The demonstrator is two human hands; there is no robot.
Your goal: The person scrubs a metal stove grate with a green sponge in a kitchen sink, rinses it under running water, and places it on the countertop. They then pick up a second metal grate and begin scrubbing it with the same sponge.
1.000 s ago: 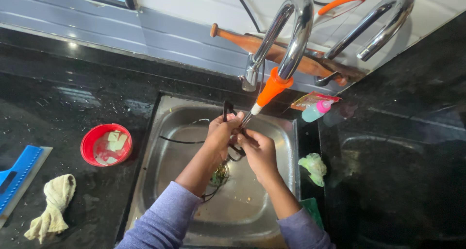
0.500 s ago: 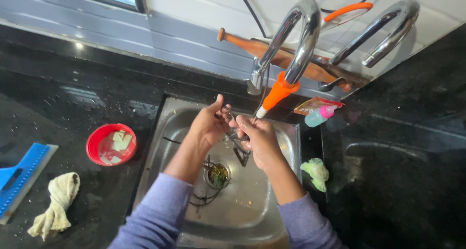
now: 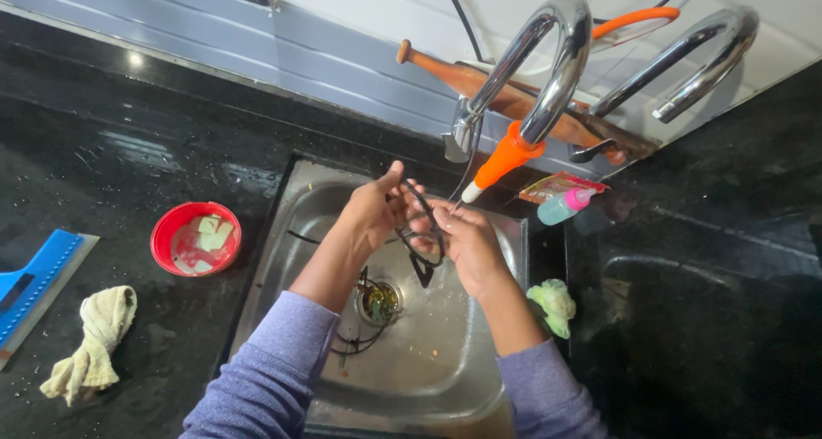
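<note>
Over the steel sink point(image 3: 282, 259), the left hand point(image 3: 372, 212) and the right hand point(image 3: 467, 242) meet under the chrome tap point(image 3: 548, 71), whose orange nozzle point(image 3: 505, 157) points down at them. Between them they hold a thin black wire piece point(image 3: 425, 234), looped and bent, just above the basin. The left hand's fingers point(image 3: 401, 201) are curled on the loop's upper part with the thumb raised; the right hand's fingers point(image 3: 441, 221) are closed on its lower side. Both wrists come out of lilac sleeves point(image 3: 274, 379).

Below the hands, a drain point(image 3: 379, 302) sits in the sink floor with more dark wire lying around it. On the black table point(image 3: 103, 122) to the left stands a red bowl point(image 3: 195, 238) with pale scraps inside, and further left lie a cream cloth point(image 3: 94, 341) and a blue squeegee point(image 3: 30, 276). To the right of the sink rests a green scrubber point(image 3: 555, 305). Behind the tap, a wooden rolling pin point(image 3: 479, 84) lies along the ledge, near a small pale bottle with a pink cap point(image 3: 565, 205).
</note>
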